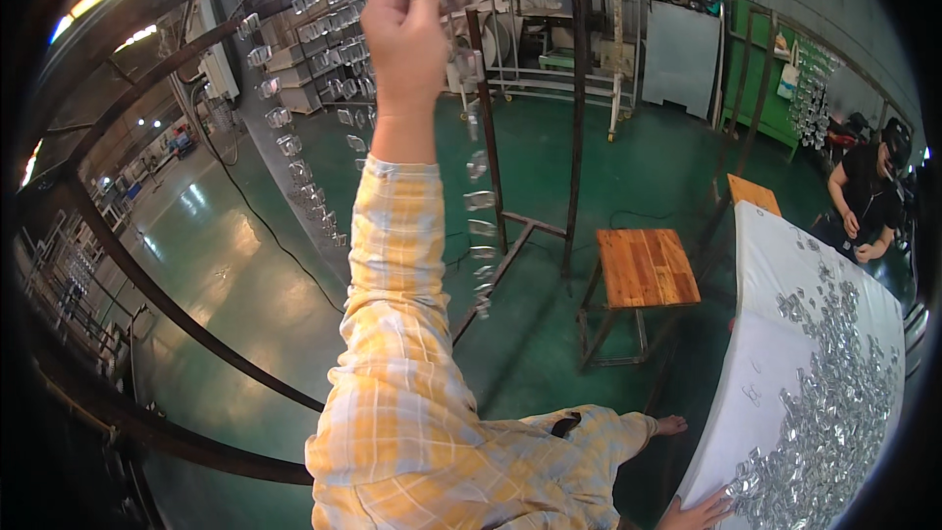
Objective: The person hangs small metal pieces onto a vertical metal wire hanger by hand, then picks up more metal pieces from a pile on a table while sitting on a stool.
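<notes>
My left hand (404, 25) is raised high at the end of a yellow plaid sleeve, its thumb and fingers pinched together. From beside its fingertips hangs a strand of clear crystal pieces (479, 199), reaching down past my forearm; its top piece is by the thumb. Low on the right, cut off by the frame, my right hand (699, 512) lies with fingers stretched at the near edge of a pile of loose clear crystal pieces (834, 402). The pile covers much of a white-covered table (751, 334).
Dark metal frame bars (196, 334) surround my left arm. More crystal strands (304, 186) hang on the left. A wooden-topped stool (648, 270) stands before the table. A person in black (868, 191) sits at its far end. A black cable (260, 216) crosses the green floor.
</notes>
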Tool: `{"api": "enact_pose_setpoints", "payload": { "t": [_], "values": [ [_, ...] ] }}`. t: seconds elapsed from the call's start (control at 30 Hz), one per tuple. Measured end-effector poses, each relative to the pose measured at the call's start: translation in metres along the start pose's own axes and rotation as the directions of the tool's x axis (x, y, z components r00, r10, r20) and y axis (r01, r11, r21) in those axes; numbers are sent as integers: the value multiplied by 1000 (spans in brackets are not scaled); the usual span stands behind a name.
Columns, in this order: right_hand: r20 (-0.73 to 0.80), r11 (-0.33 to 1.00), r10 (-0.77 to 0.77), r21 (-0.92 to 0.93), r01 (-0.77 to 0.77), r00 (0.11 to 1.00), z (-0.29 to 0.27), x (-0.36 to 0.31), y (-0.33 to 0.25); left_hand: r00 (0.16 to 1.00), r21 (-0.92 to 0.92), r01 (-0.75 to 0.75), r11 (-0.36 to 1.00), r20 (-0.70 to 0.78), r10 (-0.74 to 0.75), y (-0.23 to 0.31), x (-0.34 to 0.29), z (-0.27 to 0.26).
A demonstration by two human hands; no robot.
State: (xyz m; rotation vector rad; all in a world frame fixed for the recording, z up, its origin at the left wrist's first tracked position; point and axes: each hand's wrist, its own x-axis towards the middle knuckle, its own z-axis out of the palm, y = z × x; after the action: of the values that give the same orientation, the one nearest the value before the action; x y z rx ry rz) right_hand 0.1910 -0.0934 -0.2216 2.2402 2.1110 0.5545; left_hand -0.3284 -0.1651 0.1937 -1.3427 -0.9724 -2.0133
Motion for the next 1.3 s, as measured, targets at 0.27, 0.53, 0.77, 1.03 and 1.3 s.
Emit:
{"api": "enact_pose_setpoints", "payload": {
  "t": [0.27, 0.53, 0.77, 1.03, 1.3],
  "values": [
    [-98, 1000, 3, 2, -3, 995, 9, 0, 5, 973, 364, 66, 929, -231, 21, 5, 42, -89],
    [-144, 1000, 3, 11, -1, 990, 22, -3, 6, 916, 651, 198, 733, -390, 99, 3, 104, -174],
    [-152, 1000, 8, 25, -4, 988, 18, -1, 4, 901, 745, 296, 597, -425, 83, -5, 158, -223],
    [-164, 999, 7, 46, 0, 986, 21, -4, 5, 880, 714, 406, 570, -475, -31, -17, 201, -245],
    [-211, 994, 20, 110, 4, 977, 19, 1, 10, 844, 663, 503, 555, -515, -149, -20, 211, -240]
  ]
}}
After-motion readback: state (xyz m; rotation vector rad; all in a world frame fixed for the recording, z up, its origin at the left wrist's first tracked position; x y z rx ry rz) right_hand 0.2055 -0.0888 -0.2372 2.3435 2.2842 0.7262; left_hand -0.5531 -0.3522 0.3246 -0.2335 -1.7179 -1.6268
